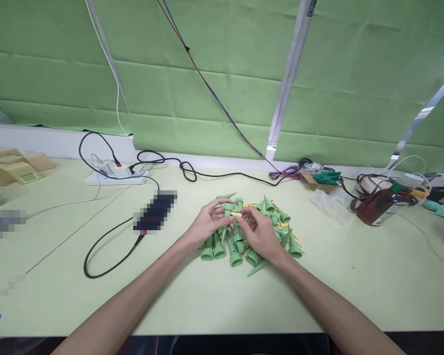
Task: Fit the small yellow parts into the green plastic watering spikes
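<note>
My left hand (206, 224) is closed around a green plastic watering spike (228, 209), its wide collar up and its tip pointing down. Thumb and fingers of my right hand (259, 233) pinch a small pale yellow plastic valve piece (236, 215) right beside that spike. Whether my left thumb also grips the yellow piece, I cannot tell. Under and around both hands lies a loose pile of green spikes (235, 258), some with hollow collars facing me. Small yellow pieces (282, 225) are mixed in, mostly at the back and right. My hands hide part of the pile.
Left of the pile lies a blurred dark device (155, 212) with a looped black cable (87, 251). A white power strip (114, 176) stands behind it. To the right are a plastic bag (331, 204) and a brown bottle (379, 204) on its side. Cables run along the back.
</note>
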`<move>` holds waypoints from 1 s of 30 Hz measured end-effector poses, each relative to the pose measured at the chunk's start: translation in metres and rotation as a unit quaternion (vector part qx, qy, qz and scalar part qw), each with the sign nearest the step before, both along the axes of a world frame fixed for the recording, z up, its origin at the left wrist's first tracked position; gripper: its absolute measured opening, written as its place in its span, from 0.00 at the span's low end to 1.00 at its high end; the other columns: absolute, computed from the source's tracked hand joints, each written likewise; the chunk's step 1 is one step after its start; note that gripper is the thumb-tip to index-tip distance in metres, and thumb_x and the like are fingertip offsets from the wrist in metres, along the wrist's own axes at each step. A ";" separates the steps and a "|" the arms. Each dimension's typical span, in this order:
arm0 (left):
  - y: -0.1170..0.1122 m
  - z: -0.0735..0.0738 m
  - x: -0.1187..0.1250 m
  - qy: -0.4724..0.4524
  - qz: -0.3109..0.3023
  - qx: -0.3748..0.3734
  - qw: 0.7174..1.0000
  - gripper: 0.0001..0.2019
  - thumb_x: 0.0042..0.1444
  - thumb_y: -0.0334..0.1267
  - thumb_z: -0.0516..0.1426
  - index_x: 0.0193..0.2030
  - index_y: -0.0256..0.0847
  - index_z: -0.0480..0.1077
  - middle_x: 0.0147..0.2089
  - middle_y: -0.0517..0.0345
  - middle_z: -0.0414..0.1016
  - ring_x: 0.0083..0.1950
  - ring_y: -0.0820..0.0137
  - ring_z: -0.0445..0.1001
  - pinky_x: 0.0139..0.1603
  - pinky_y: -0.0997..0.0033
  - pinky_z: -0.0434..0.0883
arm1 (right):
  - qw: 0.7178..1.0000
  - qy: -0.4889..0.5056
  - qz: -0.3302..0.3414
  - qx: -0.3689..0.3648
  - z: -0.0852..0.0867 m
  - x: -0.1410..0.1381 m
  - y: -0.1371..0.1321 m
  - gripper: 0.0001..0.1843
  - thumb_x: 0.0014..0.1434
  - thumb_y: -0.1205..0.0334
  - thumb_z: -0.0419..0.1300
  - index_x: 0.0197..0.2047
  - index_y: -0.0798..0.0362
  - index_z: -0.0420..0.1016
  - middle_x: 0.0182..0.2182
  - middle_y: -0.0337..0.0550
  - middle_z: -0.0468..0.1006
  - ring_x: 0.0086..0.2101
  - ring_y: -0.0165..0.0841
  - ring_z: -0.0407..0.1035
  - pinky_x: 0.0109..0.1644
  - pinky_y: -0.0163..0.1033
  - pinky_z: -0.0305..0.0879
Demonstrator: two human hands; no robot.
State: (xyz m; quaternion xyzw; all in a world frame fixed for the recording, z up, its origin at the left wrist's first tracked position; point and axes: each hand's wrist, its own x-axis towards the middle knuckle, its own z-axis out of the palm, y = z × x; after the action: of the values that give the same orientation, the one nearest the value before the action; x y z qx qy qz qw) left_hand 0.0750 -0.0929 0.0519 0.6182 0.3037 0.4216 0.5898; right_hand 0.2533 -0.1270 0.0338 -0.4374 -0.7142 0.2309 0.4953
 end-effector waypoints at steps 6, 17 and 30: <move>0.000 -0.002 0.000 0.001 -0.007 -0.001 1.000 0.23 0.52 0.40 0.66 0.53 0.40 0.67 0.31 0.61 0.70 0.31 0.71 0.74 0.36 0.71 0.71 | 1.000 -0.009 0.001 0.002 -0.004 0.000 0.002 0.09 0.67 0.57 0.53 0.41 0.53 0.69 0.32 0.41 0.75 0.26 0.30 0.66 0.28 0.34 0.60; -0.001 0.000 0.002 0.004 -0.023 0.000 1.000 0.21 0.53 0.37 0.65 0.53 0.39 0.66 0.31 0.60 0.70 0.32 0.72 0.73 0.36 0.71 0.72 | 0.999 -0.048 -0.023 0.010 -0.002 0.001 0.002 0.16 0.69 0.57 0.50 0.29 0.53 0.66 0.20 0.34 0.64 0.22 0.27 0.57 0.29 0.34 0.53; 0.000 0.000 0.001 0.007 -0.016 0.006 1.000 0.21 0.54 0.38 0.65 0.53 0.39 0.66 0.33 0.60 0.70 0.31 0.73 0.73 0.36 0.71 0.72 | 1.000 -0.020 -0.001 -0.008 -0.002 0.000 0.000 0.11 0.67 0.55 0.53 0.43 0.53 0.69 0.26 0.37 0.70 0.23 0.28 0.62 0.28 0.34 0.57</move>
State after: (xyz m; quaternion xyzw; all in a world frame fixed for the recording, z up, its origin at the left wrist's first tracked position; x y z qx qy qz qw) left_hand 0.0758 -0.0934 0.0514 0.6297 0.2949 0.4096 0.5906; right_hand 0.2532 -0.1266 0.0322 -0.4462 -0.7219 0.2273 0.4776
